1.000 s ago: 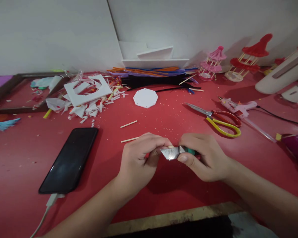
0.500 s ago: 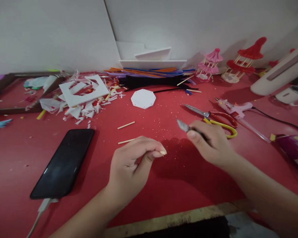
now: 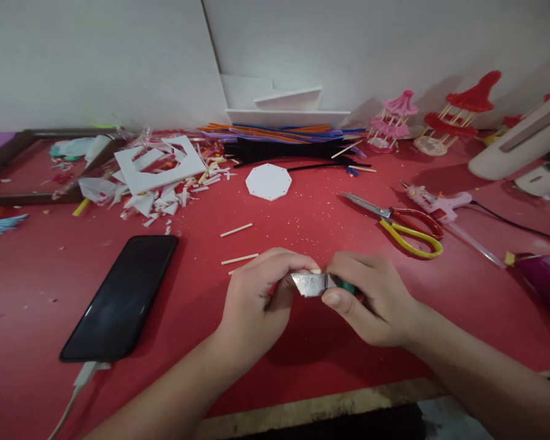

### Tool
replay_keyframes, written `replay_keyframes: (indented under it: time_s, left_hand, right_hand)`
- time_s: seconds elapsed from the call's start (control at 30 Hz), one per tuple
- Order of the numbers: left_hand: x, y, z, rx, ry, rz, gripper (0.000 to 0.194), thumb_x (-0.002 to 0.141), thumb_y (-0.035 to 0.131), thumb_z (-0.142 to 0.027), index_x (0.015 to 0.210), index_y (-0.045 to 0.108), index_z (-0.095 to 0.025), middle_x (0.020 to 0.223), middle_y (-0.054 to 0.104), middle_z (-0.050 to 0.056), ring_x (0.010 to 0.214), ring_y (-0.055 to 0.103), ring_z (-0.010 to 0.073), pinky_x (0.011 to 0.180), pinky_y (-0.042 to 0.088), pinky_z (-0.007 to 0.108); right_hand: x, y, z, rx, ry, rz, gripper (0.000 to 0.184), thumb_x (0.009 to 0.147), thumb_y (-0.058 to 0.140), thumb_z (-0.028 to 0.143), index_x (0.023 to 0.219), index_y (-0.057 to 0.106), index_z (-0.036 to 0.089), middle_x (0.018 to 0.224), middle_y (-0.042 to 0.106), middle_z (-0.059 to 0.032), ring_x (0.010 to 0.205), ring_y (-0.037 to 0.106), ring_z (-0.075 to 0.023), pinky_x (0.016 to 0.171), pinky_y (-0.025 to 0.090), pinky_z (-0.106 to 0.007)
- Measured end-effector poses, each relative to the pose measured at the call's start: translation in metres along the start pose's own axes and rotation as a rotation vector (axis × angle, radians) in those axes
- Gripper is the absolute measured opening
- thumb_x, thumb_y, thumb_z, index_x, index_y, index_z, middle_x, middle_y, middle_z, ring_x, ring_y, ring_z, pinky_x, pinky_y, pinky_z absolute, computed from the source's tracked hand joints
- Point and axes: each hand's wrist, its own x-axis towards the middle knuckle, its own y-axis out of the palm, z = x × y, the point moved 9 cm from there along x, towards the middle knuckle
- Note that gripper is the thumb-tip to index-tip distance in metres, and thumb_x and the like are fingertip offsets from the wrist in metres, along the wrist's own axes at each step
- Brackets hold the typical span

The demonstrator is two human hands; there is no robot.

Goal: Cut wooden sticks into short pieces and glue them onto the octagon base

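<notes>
My left hand [image 3: 263,293] is closed in a pinch on a small wooden stick, of which only a pale tip [image 3: 315,271] shows by the fingertips. My right hand [image 3: 371,293] grips a craft knife [image 3: 310,285] by its green handle, the flat metal blade pointing left. The blade lies against my left fingertips, beside the stick's tip. Two more wooden sticks [image 3: 236,230] lie on the red table beyond my left hand, and the end of a third pokes out from behind it. Farther back rests a white octagonal board [image 3: 269,181] with small holes along its edge.
Scissors [image 3: 410,232] and a pink glue gun [image 3: 440,203] lie at the right. A phone [image 3: 121,296] on a cable is at the left, white foam scraps [image 3: 165,198] behind it. Pipe cleaners [image 3: 284,146] and two small carousel-like models [image 3: 453,116] stand at the back.
My right hand has moved left and down, bringing the knife blade from apart to my left fingertips. My left hand has shifted slightly right. The view has shifted a little.
</notes>
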Motion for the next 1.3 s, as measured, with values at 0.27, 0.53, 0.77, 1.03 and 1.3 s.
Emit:
replay_keyframes:
  time_s: [0.27, 0.53, 0.77, 1.03, 1.3]
  left_hand:
    - [-0.002, 0.003, 0.002, -0.017, -0.002, 0.038, 0.035, 0.076, 0.052, 0.011, 0.086, 0.065, -0.019, 0.078, 0.069, -0.002, 0.069, 0.062, 0.0073, 0.063, 0.046, 0.016]
    - [-0.001, 0.003, 0.001, 0.011, 0.001, 0.048, 0.032, 0.074, 0.050, 0.010, 0.082, 0.064, -0.018, 0.073, 0.067, -0.002, 0.063, 0.059, 0.0081, 0.057, 0.043, 0.017]
    - [-0.003, -0.003, -0.014, 0.009, 0.108, -0.021, 0.026, 0.083, 0.049, 0.003, 0.080, 0.064, -0.018, 0.072, 0.069, 0.000, 0.066, 0.062, 0.0111, 0.062, 0.049, 0.022]
    - [0.003, -0.018, 0.011, 0.104, -0.084, -0.150, 0.010, 0.089, 0.059, -0.013, 0.089, 0.066, -0.020, 0.083, 0.072, 0.001, 0.074, 0.067, 0.0123, 0.068, 0.055, 0.022]
    - [0.020, -0.061, 0.022, 0.472, -0.252, -0.094, 0.010, 0.098, 0.040, -0.021, 0.096, 0.049, -0.018, 0.078, 0.067, 0.003, 0.064, 0.063, 0.0158, 0.059, 0.048, 0.027]
  right_hand:
    - [0.001, 0.002, 0.000, 0.010, 0.000, 0.026, 0.032, 0.096, 0.047, 0.041, 0.073, 0.040, 0.019, 0.065, 0.038, 0.0052, 0.057, 0.031, -0.0073, 0.053, 0.021, -0.024]
    - [0.000, 0.001, 0.001, 0.024, -0.010, 0.017, 0.034, 0.095, 0.047, 0.043, 0.071, 0.041, 0.019, 0.063, 0.038, 0.0049, 0.056, 0.031, -0.0077, 0.053, 0.021, -0.025]
    - [0.004, -0.012, -0.013, -0.070, 0.067, -0.060, 0.033, 0.096, 0.046, 0.040, 0.070, 0.043, 0.019, 0.059, 0.038, 0.0053, 0.053, 0.033, -0.0075, 0.050, 0.023, -0.024]
    - [0.002, -0.038, -0.035, -0.244, 0.242, -0.246, 0.030, 0.097, 0.044, 0.045, 0.080, 0.049, 0.021, 0.065, 0.051, 0.0029, 0.057, 0.047, -0.0109, 0.054, 0.033, -0.024]
    - [0.008, -0.047, -0.056, -0.286, 0.295, -0.274, 0.028, 0.088, 0.055, 0.032, 0.111, 0.052, 0.018, 0.105, 0.065, -0.0103, 0.094, 0.063, -0.0228, 0.082, 0.048, -0.037]
